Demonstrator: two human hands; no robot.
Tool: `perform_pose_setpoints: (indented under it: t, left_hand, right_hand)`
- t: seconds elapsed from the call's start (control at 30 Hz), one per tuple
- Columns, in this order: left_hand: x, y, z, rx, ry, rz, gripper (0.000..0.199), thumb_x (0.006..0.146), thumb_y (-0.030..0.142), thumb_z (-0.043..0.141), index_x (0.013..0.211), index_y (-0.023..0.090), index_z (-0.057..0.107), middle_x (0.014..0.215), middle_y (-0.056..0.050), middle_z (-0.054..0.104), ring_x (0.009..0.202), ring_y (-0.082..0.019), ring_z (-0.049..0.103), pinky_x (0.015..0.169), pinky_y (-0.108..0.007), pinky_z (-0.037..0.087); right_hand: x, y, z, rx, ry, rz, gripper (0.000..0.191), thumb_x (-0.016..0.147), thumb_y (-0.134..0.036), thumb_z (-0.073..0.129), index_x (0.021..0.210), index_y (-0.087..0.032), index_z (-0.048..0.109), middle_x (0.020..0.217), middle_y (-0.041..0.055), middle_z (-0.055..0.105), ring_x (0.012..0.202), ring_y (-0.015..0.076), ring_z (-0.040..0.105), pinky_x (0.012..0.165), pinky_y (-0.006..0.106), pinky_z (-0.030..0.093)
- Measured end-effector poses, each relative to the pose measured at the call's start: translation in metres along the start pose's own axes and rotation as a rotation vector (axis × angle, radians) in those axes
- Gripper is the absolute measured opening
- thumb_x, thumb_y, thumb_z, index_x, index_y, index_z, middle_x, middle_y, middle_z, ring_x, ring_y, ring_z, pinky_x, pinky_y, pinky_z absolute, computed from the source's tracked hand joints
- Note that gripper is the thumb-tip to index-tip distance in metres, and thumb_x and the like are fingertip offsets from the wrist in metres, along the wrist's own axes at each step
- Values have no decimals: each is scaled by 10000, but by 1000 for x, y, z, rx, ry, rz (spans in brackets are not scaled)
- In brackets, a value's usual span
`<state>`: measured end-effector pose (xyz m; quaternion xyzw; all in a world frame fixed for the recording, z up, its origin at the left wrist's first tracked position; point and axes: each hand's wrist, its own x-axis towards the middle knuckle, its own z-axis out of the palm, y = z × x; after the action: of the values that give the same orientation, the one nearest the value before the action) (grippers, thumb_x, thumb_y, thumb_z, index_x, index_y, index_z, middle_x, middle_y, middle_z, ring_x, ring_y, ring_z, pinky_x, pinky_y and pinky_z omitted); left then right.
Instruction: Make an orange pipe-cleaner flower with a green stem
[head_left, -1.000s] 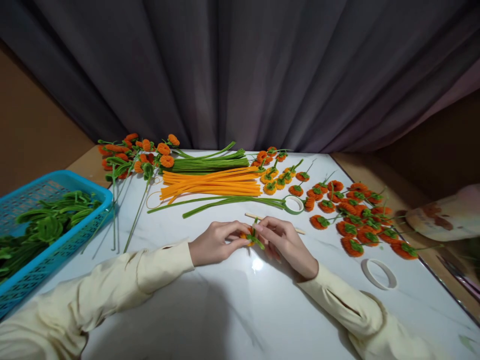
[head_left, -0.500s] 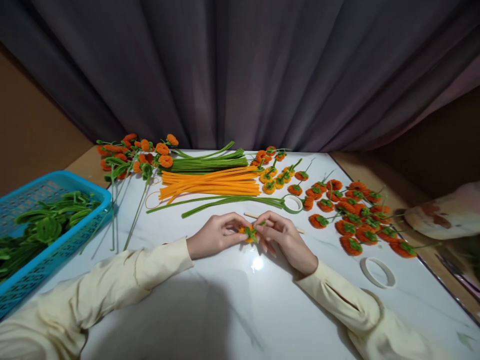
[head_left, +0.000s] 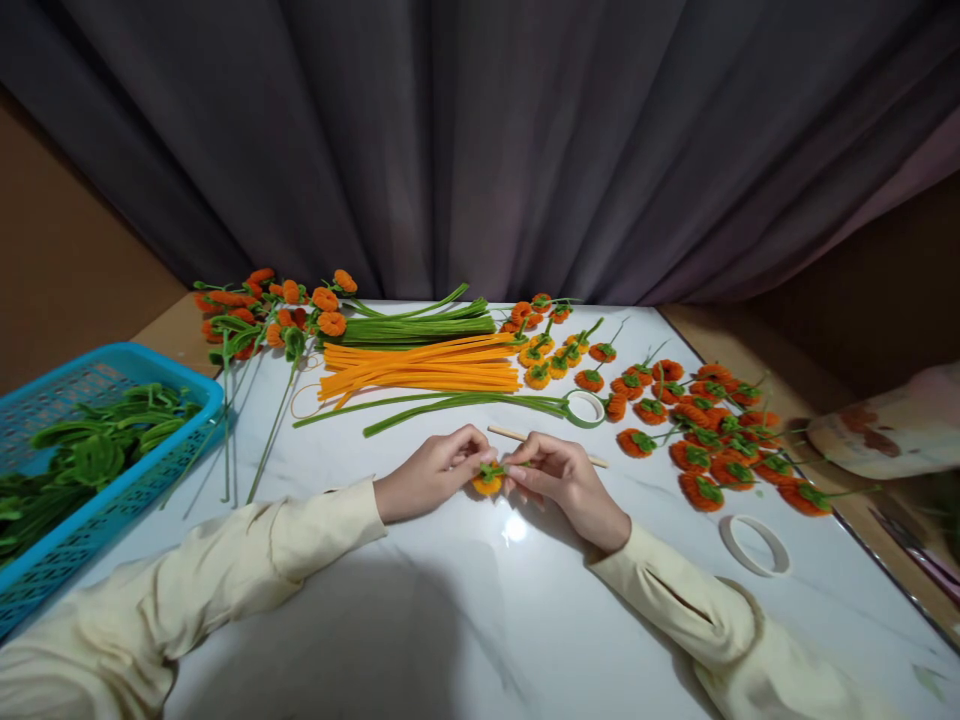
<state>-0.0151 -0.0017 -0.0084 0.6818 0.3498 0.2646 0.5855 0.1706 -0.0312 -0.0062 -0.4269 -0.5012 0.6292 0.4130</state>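
Observation:
Between my hands is a small yellow-orange pipe-cleaner pumpkin [head_left: 488, 483] with a green top, held just above the table. My left hand [head_left: 441, 470] pinches it from the left with thumb and fingers. The fingertips of my right hand [head_left: 564, 487] are closed on the green pipe cleaner at its top. Behind my right hand lies a thin wooden stick [head_left: 508, 433], partly hidden by the fingers. Farther back are a bundle of orange pipe cleaners [head_left: 420, 366], green pipe cleaners [head_left: 420, 327] and a roll of green tape [head_left: 586, 407].
A blue basket [head_left: 214, 395] of green leaf pieces stands at the left. Stemmed orange flowers [head_left: 326, 310] lie at the back left. Several finished pumpkins [head_left: 690, 457] cover the right side, beside a white ring [head_left: 756, 546] and a patterned cup [head_left: 877, 425].
The pumpkin has been turned, so its green top now faces up and its yellow side shows below. My right hand has shifted slightly left and down.

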Motion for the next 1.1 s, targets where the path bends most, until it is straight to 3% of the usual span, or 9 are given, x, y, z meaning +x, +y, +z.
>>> perform_pose_setpoints:
  t: [0.13,0.43,0.53,0.73,0.9,1.1]
  left_hand:
    - [2,-5,0,-201,-23,-104,293,819,428,559,902,187,412,724,14,569,520,-101,573,410,-198,467]
    - [5,4,-7,-376,-183,-281,372,775,436,625,964,146,488,655,-33,636,448,-120,603,409,-216,510]
    - [4,4,-6,-375,-142,-272,358,769,419,641,940,120,544,650,-37,630,470,-116,609,436,-214,520]
    - [5,-3,-5,-398,0,-207,372,774,425,638,982,123,572,604,-10,607,483,-122,614,490,-256,549]
    - [6,-7,-5,-484,72,-195,419,765,409,658,1067,127,581,731,-30,635,631,-127,649,634,-281,571]
    - [5,-7,-4,-536,97,-193,470,739,404,685,1107,130,587,822,-45,643,717,-125,643,726,-312,564]
  right_hand:
    - [0,1,0,-19,-5,-16,255,717,-345,699,687,-139,551,604,36,641,476,82,483,403,193,316]
    - [-1,2,0,-181,42,-133,231,728,-352,679,670,-149,586,604,32,634,482,101,499,452,228,377]
    - [-2,1,0,-279,88,-199,198,763,-352,639,747,-157,608,672,41,639,558,130,540,524,254,423]
    - [0,3,-6,-710,365,-457,107,829,-210,488,873,-179,581,870,76,617,817,197,560,733,327,452]
    - [3,9,-5,-1083,306,-555,242,752,-115,458,967,-154,561,980,110,589,941,250,505,832,390,407]
    - [1,2,0,-1442,203,-395,258,775,-60,415,984,-129,548,939,110,579,875,240,497,766,340,393]
